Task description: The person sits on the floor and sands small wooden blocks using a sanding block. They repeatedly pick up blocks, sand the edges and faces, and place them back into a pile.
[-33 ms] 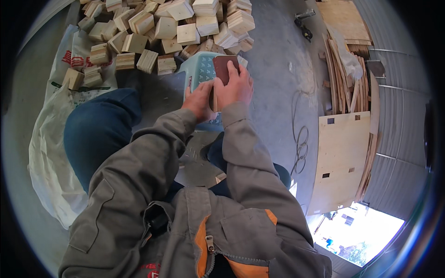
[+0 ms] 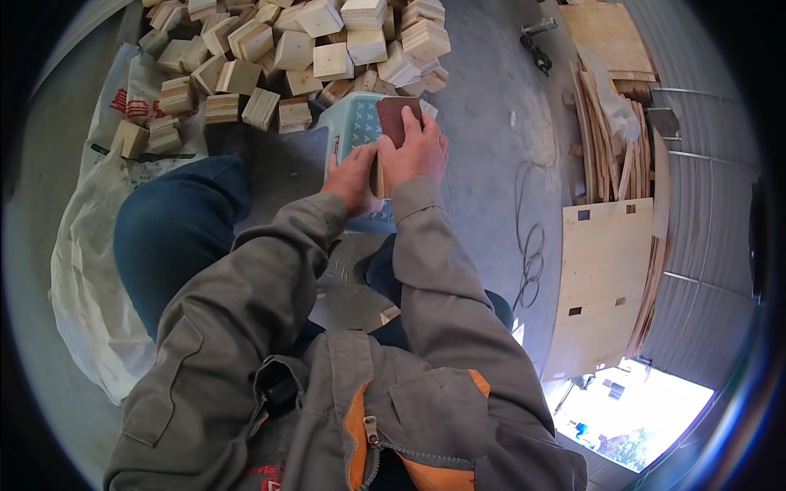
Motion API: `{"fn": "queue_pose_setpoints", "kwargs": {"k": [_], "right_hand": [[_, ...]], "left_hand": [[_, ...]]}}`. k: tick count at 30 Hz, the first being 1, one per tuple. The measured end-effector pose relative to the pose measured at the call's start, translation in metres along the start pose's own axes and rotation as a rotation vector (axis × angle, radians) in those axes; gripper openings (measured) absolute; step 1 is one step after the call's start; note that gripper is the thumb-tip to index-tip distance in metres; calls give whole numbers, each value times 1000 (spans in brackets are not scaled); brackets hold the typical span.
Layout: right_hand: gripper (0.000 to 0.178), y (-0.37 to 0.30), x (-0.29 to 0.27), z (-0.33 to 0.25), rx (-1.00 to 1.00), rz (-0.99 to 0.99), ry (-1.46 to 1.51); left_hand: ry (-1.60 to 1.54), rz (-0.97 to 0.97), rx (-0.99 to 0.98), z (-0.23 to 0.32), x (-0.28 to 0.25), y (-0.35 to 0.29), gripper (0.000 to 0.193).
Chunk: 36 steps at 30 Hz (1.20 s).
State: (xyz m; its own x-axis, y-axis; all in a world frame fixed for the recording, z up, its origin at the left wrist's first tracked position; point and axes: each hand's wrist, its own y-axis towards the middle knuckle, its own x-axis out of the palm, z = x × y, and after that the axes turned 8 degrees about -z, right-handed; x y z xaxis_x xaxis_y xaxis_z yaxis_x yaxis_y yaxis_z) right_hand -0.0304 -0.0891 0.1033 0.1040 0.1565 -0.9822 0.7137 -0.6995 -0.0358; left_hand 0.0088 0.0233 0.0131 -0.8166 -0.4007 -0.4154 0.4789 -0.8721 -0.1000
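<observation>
Both hands meet over a light-blue plastic stool or crate (image 2: 364, 119) with a patterned top. My right hand (image 2: 415, 155) is closed on a flat, reddish-brown rectangular piece (image 2: 393, 116), its fingers lying across the face. From the left, my left hand (image 2: 352, 178) grips the edge of a pale wooden block (image 2: 377, 177) standing between the two hands. Most of that block is hidden by my fingers. Whether the brown piece is the block's own face or a separate thing pressed against it, I cannot tell.
A heap of square plywood blocks (image 2: 293, 51) lies ahead, some on a white woven sack (image 2: 90, 270) at the left. Right of me are a coiled cable (image 2: 532, 262) on the floor, a leaning plywood sheet (image 2: 604, 278) and stacked boards (image 2: 602, 139).
</observation>
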Motion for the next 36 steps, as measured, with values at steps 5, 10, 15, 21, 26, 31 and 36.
{"fn": "queue_pose_setpoints", "kwargs": {"k": [5, 10, 15, 21, 26, 31, 36], "right_hand": [[71, -21, 12, 12, -109, 90, -1], [75, -102, 3, 20, -218, 82, 67], [74, -163, 7, 43, -254, 98, 80], [77, -140, 7, 42, -266, 106, 78], [72, -56, 5, 32, -165, 138, 37], [72, 8, -2, 21, -22, 34, 15], [71, -16, 10, 39, -135, 131, 11]], "left_hand": [[1, 20, 19, -1, 0, -1, 91], [29, 16, 32, -17, 4, 5, 84], [36, 8, 41, -11, 2, 1, 94], [18, 13, 31, -14, 2, 2, 93], [-21, 9, 48, -8, 3, 1, 95], [8, 7, 12, -7, 2, 1, 96], [27, 10, 15, -7, 2, 1, 99]]}}
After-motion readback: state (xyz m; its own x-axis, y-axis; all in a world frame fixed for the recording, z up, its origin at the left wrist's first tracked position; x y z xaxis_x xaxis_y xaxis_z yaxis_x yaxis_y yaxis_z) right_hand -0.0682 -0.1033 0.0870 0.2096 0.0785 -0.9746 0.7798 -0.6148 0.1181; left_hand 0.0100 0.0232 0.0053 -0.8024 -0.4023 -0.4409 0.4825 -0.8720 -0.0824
